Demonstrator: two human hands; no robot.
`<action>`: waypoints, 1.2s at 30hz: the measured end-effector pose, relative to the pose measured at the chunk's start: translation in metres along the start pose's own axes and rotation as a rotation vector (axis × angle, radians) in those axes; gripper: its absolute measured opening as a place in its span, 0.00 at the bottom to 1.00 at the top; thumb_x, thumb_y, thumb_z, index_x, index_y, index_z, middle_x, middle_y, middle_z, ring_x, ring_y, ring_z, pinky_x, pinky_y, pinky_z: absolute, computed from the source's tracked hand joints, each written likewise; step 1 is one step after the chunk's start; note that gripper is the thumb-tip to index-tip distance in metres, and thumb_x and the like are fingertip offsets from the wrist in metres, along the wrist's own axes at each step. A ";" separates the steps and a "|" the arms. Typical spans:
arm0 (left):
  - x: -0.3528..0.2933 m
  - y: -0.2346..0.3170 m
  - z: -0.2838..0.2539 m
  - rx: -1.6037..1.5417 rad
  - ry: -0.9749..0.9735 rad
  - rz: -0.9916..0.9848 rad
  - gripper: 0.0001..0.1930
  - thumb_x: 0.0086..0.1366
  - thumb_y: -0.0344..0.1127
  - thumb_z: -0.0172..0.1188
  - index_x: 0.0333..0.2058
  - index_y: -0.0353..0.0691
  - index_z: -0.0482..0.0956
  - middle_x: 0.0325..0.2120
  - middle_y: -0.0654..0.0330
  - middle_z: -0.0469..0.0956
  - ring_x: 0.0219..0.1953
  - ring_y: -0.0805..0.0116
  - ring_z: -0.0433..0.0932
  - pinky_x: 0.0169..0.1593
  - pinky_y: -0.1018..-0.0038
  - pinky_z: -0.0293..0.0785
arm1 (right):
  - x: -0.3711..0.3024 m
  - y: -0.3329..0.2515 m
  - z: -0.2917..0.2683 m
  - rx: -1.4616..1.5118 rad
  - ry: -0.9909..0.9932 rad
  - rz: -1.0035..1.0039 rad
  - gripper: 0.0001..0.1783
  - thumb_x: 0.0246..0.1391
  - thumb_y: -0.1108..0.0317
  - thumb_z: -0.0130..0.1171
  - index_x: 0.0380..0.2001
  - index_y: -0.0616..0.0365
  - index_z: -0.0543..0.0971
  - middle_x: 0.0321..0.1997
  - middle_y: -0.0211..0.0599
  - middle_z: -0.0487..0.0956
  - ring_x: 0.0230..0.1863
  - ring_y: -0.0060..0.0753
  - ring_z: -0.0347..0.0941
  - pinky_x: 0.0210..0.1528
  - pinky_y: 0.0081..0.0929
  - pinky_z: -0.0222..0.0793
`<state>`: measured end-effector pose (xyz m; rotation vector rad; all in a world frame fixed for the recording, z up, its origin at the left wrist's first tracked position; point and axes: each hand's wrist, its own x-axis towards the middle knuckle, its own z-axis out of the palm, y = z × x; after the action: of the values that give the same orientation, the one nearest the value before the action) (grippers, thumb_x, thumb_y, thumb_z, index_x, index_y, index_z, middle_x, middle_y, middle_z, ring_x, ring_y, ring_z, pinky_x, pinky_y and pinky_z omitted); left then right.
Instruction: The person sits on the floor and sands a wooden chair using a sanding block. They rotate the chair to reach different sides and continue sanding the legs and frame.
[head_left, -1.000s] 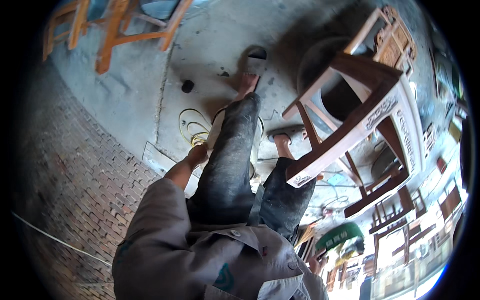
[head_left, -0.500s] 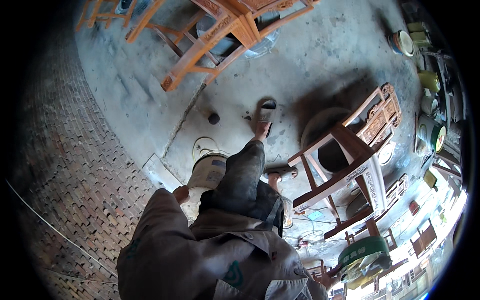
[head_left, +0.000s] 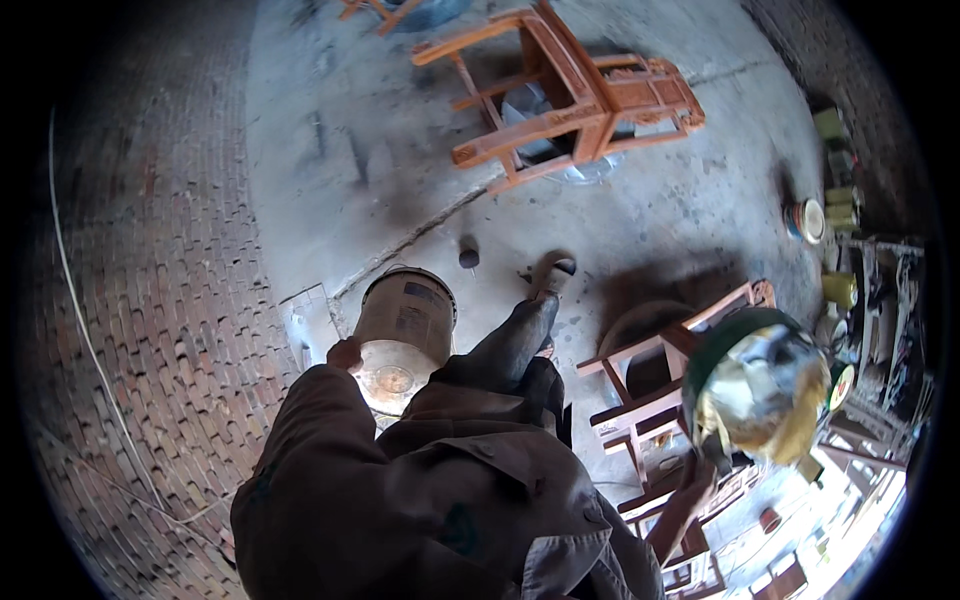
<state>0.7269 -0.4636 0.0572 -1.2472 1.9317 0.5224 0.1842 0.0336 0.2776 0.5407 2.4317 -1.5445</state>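
At lower left a pale bucket (head_left: 418,310) leans with its round base tipped up toward me. My left hand (head_left: 345,355) is closed on its lower edge. Out to the right, a dark green bucket (head_left: 735,345) is lifted above the floor, its top full of crumpled clear and yellowish wrapping (head_left: 760,385). My right hand (head_left: 697,480) is closed at the near side of this bucket; its fingers are partly hidden and blurred.
A carved wooden chair (head_left: 590,105) lies tipped ahead, and another wooden chair (head_left: 650,400) stands at right beside a round basin. A small dark cup-like object (head_left: 468,255) sits on the concrete. Brick paving (head_left: 170,330) runs along the left; tins (head_left: 805,220) line the far right.
The pale bucket has tipped so that its base shows. The green bucket has risen and come forward in my right hand. My view has swung, shifting the chairs.
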 end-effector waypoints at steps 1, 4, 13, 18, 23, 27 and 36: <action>-0.012 -0.017 0.007 0.053 0.079 -0.003 0.16 0.54 0.36 0.60 0.39 0.32 0.78 0.36 0.43 0.83 0.43 0.45 0.83 0.48 0.53 0.80 | 0.008 0.005 0.018 0.123 -0.068 0.125 0.16 0.61 0.66 0.52 0.41 0.71 0.81 0.44 0.45 0.82 0.43 0.39 0.81 0.49 0.33 0.81; -0.010 -0.030 -0.025 -0.005 -0.019 -0.050 0.15 0.54 0.34 0.62 0.39 0.33 0.82 0.40 0.44 0.84 0.45 0.45 0.84 0.49 0.55 0.81 | -0.010 0.007 0.068 0.280 -0.261 0.041 0.17 0.58 0.67 0.55 0.42 0.71 0.81 0.44 0.44 0.82 0.44 0.39 0.81 0.47 0.32 0.82; -0.035 -0.162 -0.046 -0.069 -0.160 -0.312 0.20 0.46 0.35 0.71 0.41 0.36 0.86 0.43 0.43 0.84 0.48 0.49 0.84 0.50 0.59 0.81 | -0.036 0.044 0.173 0.111 -0.478 0.263 0.17 0.53 0.72 0.58 0.43 0.76 0.77 0.40 0.47 0.79 0.36 0.41 0.81 0.38 0.34 0.86; 0.018 -0.229 -0.028 -0.012 -0.228 -0.289 0.20 0.44 0.36 0.73 0.39 0.39 0.88 0.41 0.47 0.85 0.47 0.50 0.85 0.50 0.59 0.81 | -0.053 0.073 0.230 0.075 -0.392 0.359 0.22 0.59 0.71 0.56 0.53 0.74 0.73 0.48 0.50 0.78 0.41 0.46 0.82 0.40 0.40 0.87; 0.080 -0.316 -0.011 -0.053 -0.280 -0.144 0.15 0.50 0.40 0.69 0.35 0.39 0.87 0.38 0.45 0.85 0.44 0.51 0.85 0.48 0.56 0.80 | -0.096 0.090 0.275 0.090 -0.347 0.373 0.18 0.57 0.65 0.60 0.49 0.62 0.78 0.41 0.40 0.82 0.38 0.37 0.82 0.41 0.32 0.85; 0.130 -0.311 -0.031 -0.053 -0.164 -0.041 0.15 0.52 0.43 0.64 0.31 0.37 0.86 0.31 0.45 0.84 0.38 0.45 0.84 0.42 0.54 0.79 | -0.144 0.081 0.286 0.091 -0.388 0.299 0.17 0.66 0.61 0.55 0.52 0.58 0.76 0.54 0.40 0.78 0.53 0.36 0.78 0.51 0.34 0.84; 0.216 -0.329 -0.191 0.245 0.182 0.225 0.05 0.56 0.37 0.60 0.29 0.44 0.80 0.25 0.57 0.82 0.30 0.54 0.84 0.35 0.56 0.81 | -0.211 0.139 0.327 0.208 -0.420 0.281 0.21 0.68 0.56 0.50 0.59 0.54 0.72 0.59 0.39 0.76 0.62 0.33 0.73 0.64 0.34 0.72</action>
<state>0.8999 -0.8645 0.0287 -0.9547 2.2290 0.2786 0.4271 -0.2493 0.0998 0.5062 1.8175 -1.6055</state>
